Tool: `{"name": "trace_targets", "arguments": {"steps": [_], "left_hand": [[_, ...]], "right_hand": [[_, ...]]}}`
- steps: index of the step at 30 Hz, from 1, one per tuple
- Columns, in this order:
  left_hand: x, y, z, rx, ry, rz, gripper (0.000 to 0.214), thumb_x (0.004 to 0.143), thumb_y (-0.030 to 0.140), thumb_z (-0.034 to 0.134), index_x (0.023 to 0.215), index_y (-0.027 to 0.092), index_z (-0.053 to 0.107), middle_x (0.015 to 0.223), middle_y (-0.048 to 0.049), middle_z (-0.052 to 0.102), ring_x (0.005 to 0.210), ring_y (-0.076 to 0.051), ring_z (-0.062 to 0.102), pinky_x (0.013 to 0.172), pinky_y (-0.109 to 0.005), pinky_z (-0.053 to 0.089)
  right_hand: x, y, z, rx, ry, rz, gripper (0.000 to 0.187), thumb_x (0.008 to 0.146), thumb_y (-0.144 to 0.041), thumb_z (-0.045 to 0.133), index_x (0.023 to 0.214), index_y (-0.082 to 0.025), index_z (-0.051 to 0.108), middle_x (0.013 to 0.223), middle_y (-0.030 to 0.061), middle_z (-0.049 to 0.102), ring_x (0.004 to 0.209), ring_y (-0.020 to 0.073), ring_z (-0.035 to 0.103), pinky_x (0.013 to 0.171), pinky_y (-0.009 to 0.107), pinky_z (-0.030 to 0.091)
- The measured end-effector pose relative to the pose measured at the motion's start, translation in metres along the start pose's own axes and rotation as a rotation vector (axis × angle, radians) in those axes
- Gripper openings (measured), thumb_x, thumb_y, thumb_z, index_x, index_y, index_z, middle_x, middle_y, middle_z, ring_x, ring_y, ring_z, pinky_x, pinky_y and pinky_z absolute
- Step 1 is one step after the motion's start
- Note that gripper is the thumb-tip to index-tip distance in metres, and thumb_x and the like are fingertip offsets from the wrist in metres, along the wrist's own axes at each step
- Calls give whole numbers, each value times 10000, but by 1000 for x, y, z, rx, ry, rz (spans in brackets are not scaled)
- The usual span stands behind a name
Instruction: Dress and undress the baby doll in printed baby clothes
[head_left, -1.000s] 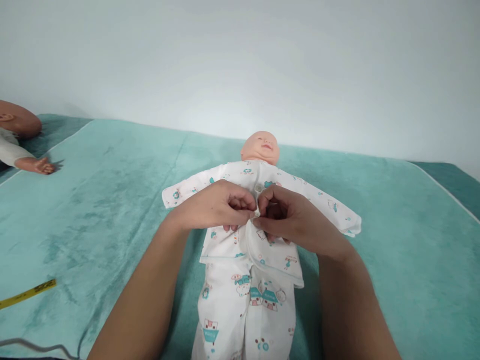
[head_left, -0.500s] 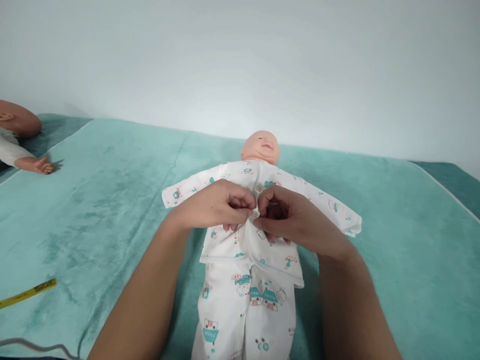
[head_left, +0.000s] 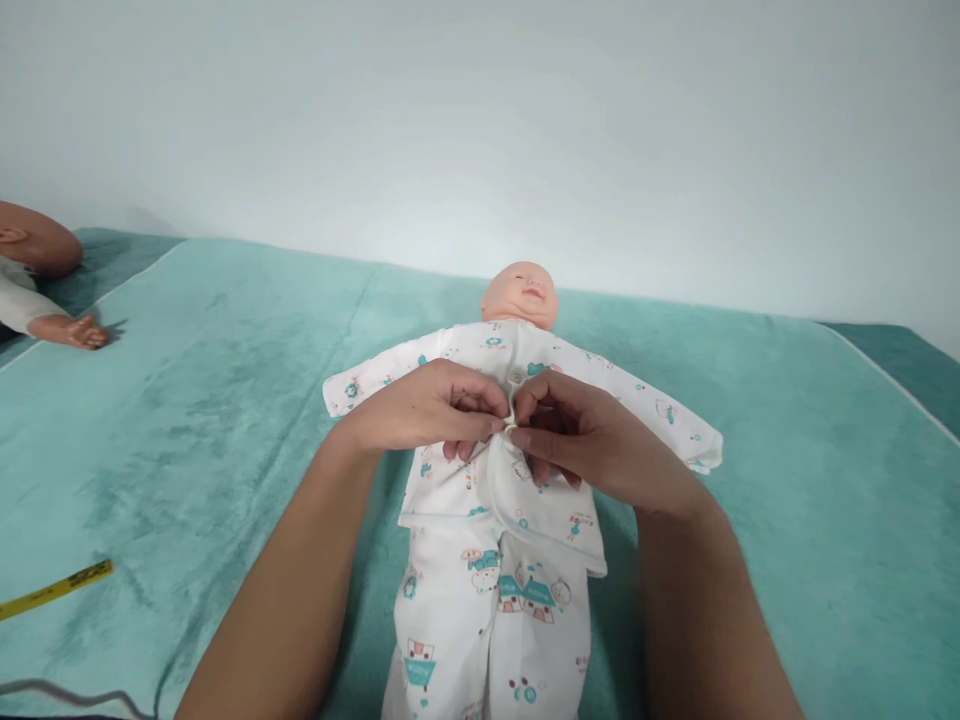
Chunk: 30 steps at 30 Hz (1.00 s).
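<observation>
Both my left hand [head_left: 427, 412] and right hand [head_left: 581, 435] pinch the doll's shirt [head_left: 517, 490] front at its button [head_left: 511, 425].

The camera sits on the person's head. It looks forward and down, close over the bed [head_left: 225, 400].

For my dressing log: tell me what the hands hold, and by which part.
Both grip the printed shirt on the doll at its front opening, mid-chest: left hand pinches one edge, right hand the other, fingertips meeting just below a button.
</observation>
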<state>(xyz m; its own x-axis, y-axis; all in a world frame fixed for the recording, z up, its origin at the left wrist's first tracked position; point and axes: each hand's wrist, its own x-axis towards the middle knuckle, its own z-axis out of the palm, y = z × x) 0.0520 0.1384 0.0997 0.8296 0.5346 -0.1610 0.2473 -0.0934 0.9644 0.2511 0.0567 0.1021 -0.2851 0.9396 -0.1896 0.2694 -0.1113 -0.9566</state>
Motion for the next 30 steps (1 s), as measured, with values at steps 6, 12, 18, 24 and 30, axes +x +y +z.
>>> {"name": "trace_targets", "arguments": {"steps": [6,12,18,24,30], "left_hand": [[0,-1,-1,-26,-9,3,54,800,182,612,788,155,657,539,31,593,505,-85,558,487,-185,460],[0,-4,-1,-50,-11,16,77,817,226,629,796,156,654,542,28,598,505,-86,559,492,-189,461],[1,-4,-2,-76,-21,23,162,797,314,695,777,158,653,542,27,596,497,-86,548,488,-197,448],[1,-2,-2,-48,-14,-12,219,761,358,736,740,155,657,538,24,586,486,-83,531,470,-197,426],[-1,2,-2,-5,-33,42,236,841,355,646,716,154,652,567,11,617,488,-78,538,445,-187,392]], "right_hand": [[1,1,0,19,1,2,168,890,-341,629,889,-216,518,579,-49,587,501,86,529,415,183,358],[2,1,0,44,18,23,214,863,-371,662,883,-208,524,571,-43,593,493,90,535,408,187,357],[1,-1,-1,64,10,21,228,838,-360,688,875,-205,525,580,-37,599,497,96,561,399,179,359],[1,1,-2,78,5,-3,217,839,-362,693,875,-202,550,596,-38,612,503,94,576,396,169,377],[4,6,0,144,39,-110,251,876,-425,642,839,-189,567,698,-6,659,502,87,583,376,171,364]]}}
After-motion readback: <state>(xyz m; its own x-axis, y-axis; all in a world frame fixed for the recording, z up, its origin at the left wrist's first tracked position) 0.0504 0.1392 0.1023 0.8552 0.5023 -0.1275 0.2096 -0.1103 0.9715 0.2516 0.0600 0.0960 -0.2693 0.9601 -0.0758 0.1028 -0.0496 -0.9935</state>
